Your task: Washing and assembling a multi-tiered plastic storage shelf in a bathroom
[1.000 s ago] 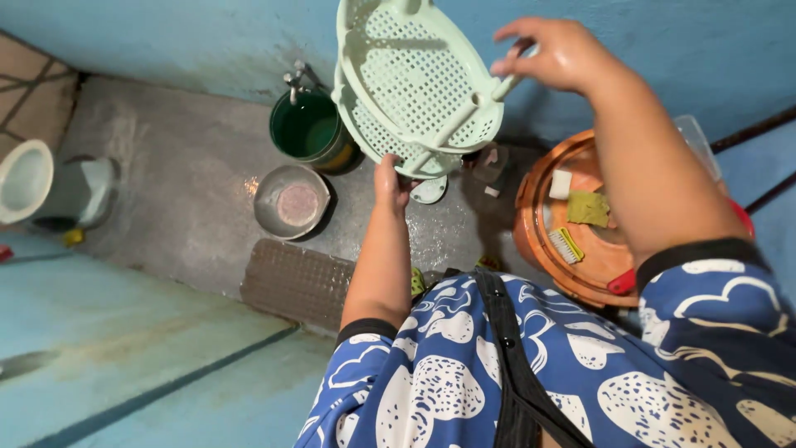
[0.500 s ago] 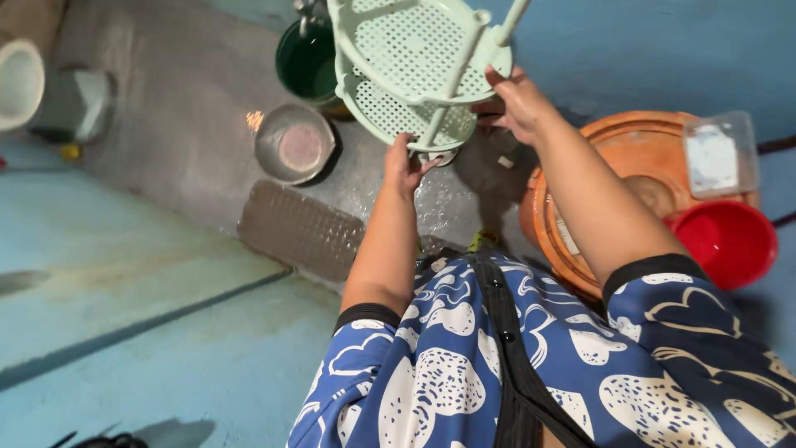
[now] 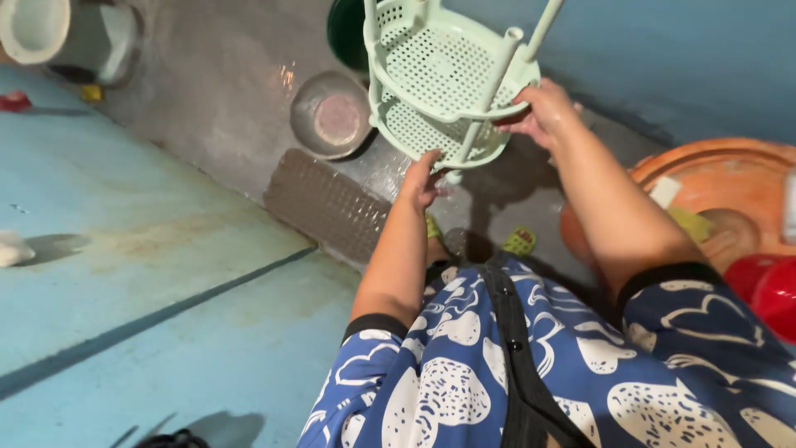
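We look down on a wet grey concrete washing area (image 3: 224, 124) bordered by a blue painted floor (image 3: 149, 274). On the right lies an orange basin (image 3: 713, 178), with a red plastic bowl (image 3: 767, 290) just beside it at the frame edge. A brown perforated mat (image 3: 327, 207) lies at the concrete's near edge, and a round metal bowl (image 3: 332, 116) stands beyond it, near a dark green bucket (image 3: 344, 33) that the rack partly hides. A white container (image 3: 33, 29) sits at the top left corner. Below the rack, our green sandals (image 3: 520, 241) show on the concrete.

Compared with half a second ago, the rack fills more of the view and sits higher and further right, and the red bowl has slid to the right edge.

The pale green two-tier perforated plastic rack (image 3: 439, 75) is held in the air above the concrete, tilted, its tube legs pointing up and to the right. Our left hand (image 3: 423, 178) reaches up to the rim of the lower tier, fingers curled onto its edge. Our right hand (image 3: 543, 112) grips the rim of the other tier from the right, fingers closed over it.
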